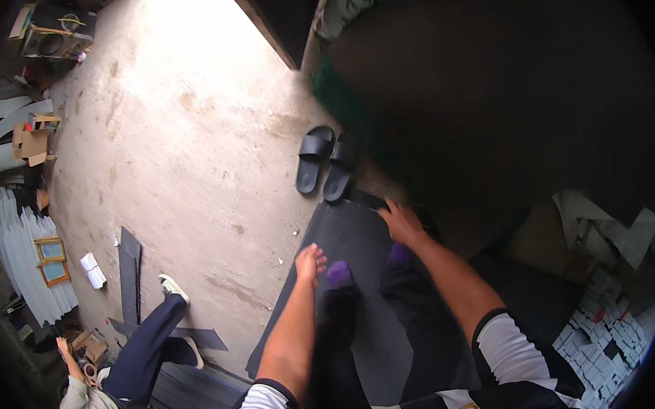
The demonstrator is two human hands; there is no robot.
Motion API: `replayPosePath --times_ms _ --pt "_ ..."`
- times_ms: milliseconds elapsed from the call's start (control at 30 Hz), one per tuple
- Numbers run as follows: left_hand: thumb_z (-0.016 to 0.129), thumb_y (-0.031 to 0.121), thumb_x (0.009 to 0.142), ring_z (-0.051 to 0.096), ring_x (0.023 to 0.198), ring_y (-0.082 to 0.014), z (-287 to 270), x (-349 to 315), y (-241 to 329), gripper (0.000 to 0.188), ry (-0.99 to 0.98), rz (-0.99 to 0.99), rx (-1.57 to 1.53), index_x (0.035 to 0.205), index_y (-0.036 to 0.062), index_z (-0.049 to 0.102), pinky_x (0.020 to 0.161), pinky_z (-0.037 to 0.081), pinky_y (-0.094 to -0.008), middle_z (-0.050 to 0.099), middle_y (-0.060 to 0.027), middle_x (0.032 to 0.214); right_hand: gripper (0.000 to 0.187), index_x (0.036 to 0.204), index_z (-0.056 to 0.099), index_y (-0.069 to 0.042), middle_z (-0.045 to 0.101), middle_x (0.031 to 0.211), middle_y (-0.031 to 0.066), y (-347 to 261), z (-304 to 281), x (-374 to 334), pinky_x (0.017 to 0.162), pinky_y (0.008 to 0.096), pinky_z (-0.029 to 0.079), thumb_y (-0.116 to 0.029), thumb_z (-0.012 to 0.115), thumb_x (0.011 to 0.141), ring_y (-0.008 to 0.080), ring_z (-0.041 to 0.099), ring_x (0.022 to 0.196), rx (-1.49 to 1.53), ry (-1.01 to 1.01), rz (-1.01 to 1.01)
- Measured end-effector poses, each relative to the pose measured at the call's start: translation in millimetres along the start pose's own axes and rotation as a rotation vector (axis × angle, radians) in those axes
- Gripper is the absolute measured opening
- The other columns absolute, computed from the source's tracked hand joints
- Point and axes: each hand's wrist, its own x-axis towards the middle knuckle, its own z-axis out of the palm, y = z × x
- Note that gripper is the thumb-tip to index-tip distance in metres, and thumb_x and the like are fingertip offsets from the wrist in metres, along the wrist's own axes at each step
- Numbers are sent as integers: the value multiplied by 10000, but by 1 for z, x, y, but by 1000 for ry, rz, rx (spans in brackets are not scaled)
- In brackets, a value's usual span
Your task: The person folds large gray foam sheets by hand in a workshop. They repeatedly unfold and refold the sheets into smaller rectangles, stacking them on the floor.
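My left hand (pixel 311 263) hovers over the dark grey sheet (pixel 360 240). Its fingers are apart and loosely bent, with nothing seen in them. My right hand (pixel 400 222) is closed on the end of a dark strip (pixel 365 198), which lies across the sheet's far edge. Just past that edge stands a pair of black slide sandals (pixel 314 158) on the concrete. My feet, in purple socks (pixel 339 273), rest on the sheet between my hands.
A large dark stack or covered mass (pixel 502 101) with a green edge fills the right. White bundles (pixel 603 345) pile up at the lower right. At the lower left a seated person (pixel 147 346) stretches a leg toward dark strips (pixel 130 271). Long white strips (pixel 31 255) and cartons (pixel 32 143) line the left side.
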Motion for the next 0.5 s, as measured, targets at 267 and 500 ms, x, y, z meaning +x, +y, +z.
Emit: replayPosePath --times_ms 267,500 --pt "643 327 991 670 808 -177 1 -172 44 329 -79 -39 -13 1237 108 633 712 520 -345 710 -58 1082 400 1275 649 -160 624 1271 134 -62 -128 -150 1017 472 510 -119 596 880 343 610 1201 123 -197 298" --pt "618 351 1007 688 890 -183 24 -265 173 419 -256 253 53 1311 63 588 765 526 -346 701 -91 1166 412 1310 633 -161 634 1296 114 -143 -274 -134 1027 451 500 -188 647 899 313 588 1245 206 -16 218"
